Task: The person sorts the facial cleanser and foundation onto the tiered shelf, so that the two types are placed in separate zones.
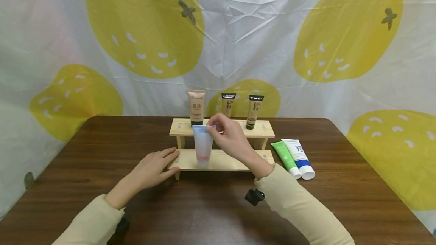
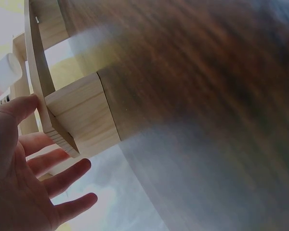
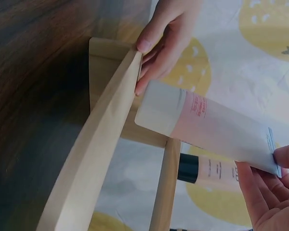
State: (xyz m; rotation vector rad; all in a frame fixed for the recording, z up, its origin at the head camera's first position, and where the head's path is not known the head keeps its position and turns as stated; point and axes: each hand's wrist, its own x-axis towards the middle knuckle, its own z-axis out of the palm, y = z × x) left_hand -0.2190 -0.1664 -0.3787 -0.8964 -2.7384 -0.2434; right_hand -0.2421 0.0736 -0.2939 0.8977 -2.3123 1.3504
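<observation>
My right hand (image 1: pixel 229 133) pinches the flat top end of a translucent pink-and-blue squeeze tube (image 1: pixel 203 144) between thumb and fingers. The tube hangs cap down over the left part of the lower step of a two-step wooden stand (image 1: pixel 225 162). Its whitish cap (image 2: pixel 7 70) shows slightly apart from the board in the left wrist view. My left hand (image 1: pixel 153 167) touches the left end of that lower step, thumb at the front edge, the other fingers fairly straight and spread. On the upper step stands a beige BB cream tube (image 1: pixel 196 107), behind the held tube.
Two slim tan tubes with dark ends, one partly behind the right hand (image 1: pixel 228 103) and one farther right (image 1: pixel 253 112), stand on the upper step. A green tube (image 1: pixel 285 158) and a white-and-blue tube (image 1: pixel 299 158) lie right of the stand on the brown table (image 1: pixel 204 214).
</observation>
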